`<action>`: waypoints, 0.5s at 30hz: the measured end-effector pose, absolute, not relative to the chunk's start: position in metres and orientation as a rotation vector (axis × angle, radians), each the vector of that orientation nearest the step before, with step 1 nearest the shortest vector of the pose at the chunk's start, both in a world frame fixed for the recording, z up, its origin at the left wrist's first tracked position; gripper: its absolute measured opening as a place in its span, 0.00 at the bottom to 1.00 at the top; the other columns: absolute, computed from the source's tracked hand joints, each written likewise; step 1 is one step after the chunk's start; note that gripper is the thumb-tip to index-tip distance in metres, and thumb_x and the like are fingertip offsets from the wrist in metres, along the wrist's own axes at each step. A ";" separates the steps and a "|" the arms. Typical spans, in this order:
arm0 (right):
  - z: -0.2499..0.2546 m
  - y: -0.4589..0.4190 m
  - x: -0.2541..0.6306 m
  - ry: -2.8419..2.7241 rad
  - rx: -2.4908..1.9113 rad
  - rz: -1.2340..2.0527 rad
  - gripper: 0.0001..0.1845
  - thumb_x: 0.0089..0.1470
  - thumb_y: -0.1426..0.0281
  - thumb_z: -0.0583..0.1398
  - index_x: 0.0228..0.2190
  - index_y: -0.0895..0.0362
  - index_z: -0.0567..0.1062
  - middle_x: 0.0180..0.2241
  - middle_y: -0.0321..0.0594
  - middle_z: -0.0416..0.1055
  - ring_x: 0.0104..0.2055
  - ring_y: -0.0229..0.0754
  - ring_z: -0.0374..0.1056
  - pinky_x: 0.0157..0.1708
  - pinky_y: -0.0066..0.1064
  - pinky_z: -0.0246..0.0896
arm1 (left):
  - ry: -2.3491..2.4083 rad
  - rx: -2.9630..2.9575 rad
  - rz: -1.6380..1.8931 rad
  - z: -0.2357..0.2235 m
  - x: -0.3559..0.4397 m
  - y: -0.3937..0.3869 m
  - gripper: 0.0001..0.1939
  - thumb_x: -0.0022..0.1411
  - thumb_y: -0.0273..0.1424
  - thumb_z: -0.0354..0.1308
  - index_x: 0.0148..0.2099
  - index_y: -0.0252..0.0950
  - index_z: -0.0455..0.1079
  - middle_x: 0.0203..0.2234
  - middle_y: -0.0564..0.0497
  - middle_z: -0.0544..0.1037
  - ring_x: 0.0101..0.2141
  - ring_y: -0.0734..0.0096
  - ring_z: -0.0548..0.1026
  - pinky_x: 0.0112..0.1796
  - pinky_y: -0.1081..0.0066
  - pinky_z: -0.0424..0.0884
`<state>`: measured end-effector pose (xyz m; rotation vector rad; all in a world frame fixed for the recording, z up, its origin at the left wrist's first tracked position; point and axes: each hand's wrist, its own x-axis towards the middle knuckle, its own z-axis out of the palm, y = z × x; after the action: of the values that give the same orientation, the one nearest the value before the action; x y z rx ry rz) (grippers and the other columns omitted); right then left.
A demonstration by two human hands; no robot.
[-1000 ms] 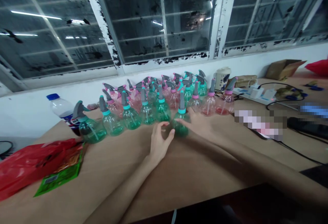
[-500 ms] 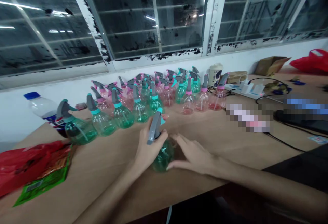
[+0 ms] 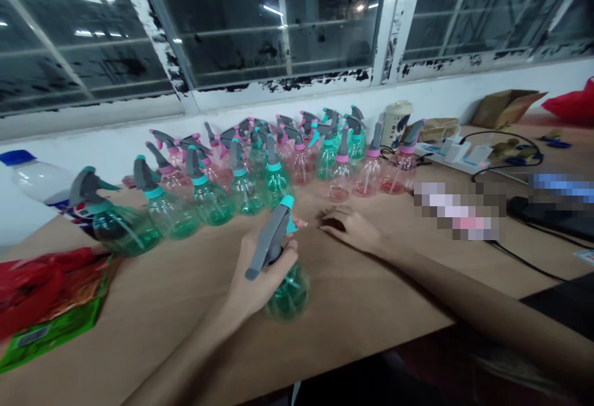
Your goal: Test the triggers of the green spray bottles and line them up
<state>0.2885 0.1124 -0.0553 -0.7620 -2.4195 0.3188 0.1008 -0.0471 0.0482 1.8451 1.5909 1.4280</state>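
My left hand (image 3: 260,273) is wrapped round the neck of a green spray bottle (image 3: 286,291) with a grey trigger head, held upright on the brown table (image 3: 352,307) near its front edge. My right hand (image 3: 352,228) rests on the table a little farther back and to the right, fingers curled loosely with nothing in them, apart from the bottle. Behind both hands stand several green spray bottles (image 3: 208,198) and pink spray bottles (image 3: 341,177) in rows below the window.
A water bottle (image 3: 39,183) lies at the far left. Red and green packets (image 3: 44,307) sit at the left front. A cup (image 3: 398,122), a power strip (image 3: 457,155), black cables (image 3: 524,257) and a cardboard box (image 3: 505,107) are on the right.
My left hand took the green bottle by the neck and drew it toward me. My right hand let go of it and moved back onto the table.
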 end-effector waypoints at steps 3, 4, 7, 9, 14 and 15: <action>-0.057 0.113 0.291 -2.408 -0.788 0.321 0.14 0.59 0.62 0.56 0.42 0.55 0.74 0.47 0.43 0.74 0.52 0.44 0.67 0.53 0.44 0.60 | 1.569 1.820 1.355 0.045 0.098 -0.048 0.05 0.59 0.34 0.54 0.36 0.43 0.71 0.29 0.51 0.77 0.33 0.62 0.77 0.36 0.62 0.74; -0.058 0.112 0.292 -2.404 -0.798 0.322 0.14 0.59 0.62 0.56 0.42 0.55 0.74 0.46 0.43 0.74 0.52 0.44 0.67 0.53 0.44 0.60 | 1.589 1.807 1.354 0.044 0.096 -0.049 0.05 0.60 0.34 0.54 0.35 0.42 0.70 0.28 0.52 0.77 0.34 0.62 0.77 0.36 0.63 0.73; -0.058 0.111 0.293 -2.400 -0.825 0.318 0.15 0.59 0.61 0.55 0.43 0.56 0.74 0.47 0.44 0.74 0.52 0.44 0.67 0.53 0.43 0.59 | 1.609 1.822 1.360 0.045 0.096 -0.050 0.05 0.60 0.35 0.54 0.34 0.42 0.70 0.26 0.52 0.76 0.35 0.62 0.76 0.37 0.65 0.73; -0.058 0.110 0.294 -2.403 -0.838 0.308 0.16 0.59 0.60 0.56 0.43 0.55 0.74 0.47 0.43 0.74 0.53 0.45 0.66 0.56 0.45 0.56 | 1.622 1.831 1.362 0.048 0.098 -0.051 0.05 0.59 0.33 0.53 0.35 0.43 0.70 0.26 0.53 0.76 0.36 0.62 0.76 0.39 0.64 0.72; -0.057 0.109 0.295 -2.399 -0.863 0.290 0.21 0.56 0.55 0.57 0.45 0.55 0.72 0.49 0.44 0.73 0.55 0.49 0.64 0.60 0.53 0.43 | 1.791 1.784 1.376 0.050 0.104 -0.052 0.09 0.55 0.33 0.53 0.38 0.43 0.71 0.25 0.55 0.75 0.28 0.63 0.75 0.32 0.66 0.72; -0.058 0.109 0.295 -2.397 -0.864 0.293 0.22 0.56 0.54 0.57 0.46 0.55 0.72 0.49 0.44 0.73 0.56 0.49 0.64 0.60 0.53 0.44 | 1.824 1.775 1.388 0.049 0.105 -0.052 0.08 0.55 0.33 0.53 0.38 0.43 0.72 0.23 0.55 0.75 0.26 0.64 0.74 0.29 0.66 0.72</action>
<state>0.2954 0.1089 -0.0579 -0.8637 -2.3972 0.2930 0.1049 -0.0520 0.0494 1.7746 1.8242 1.3881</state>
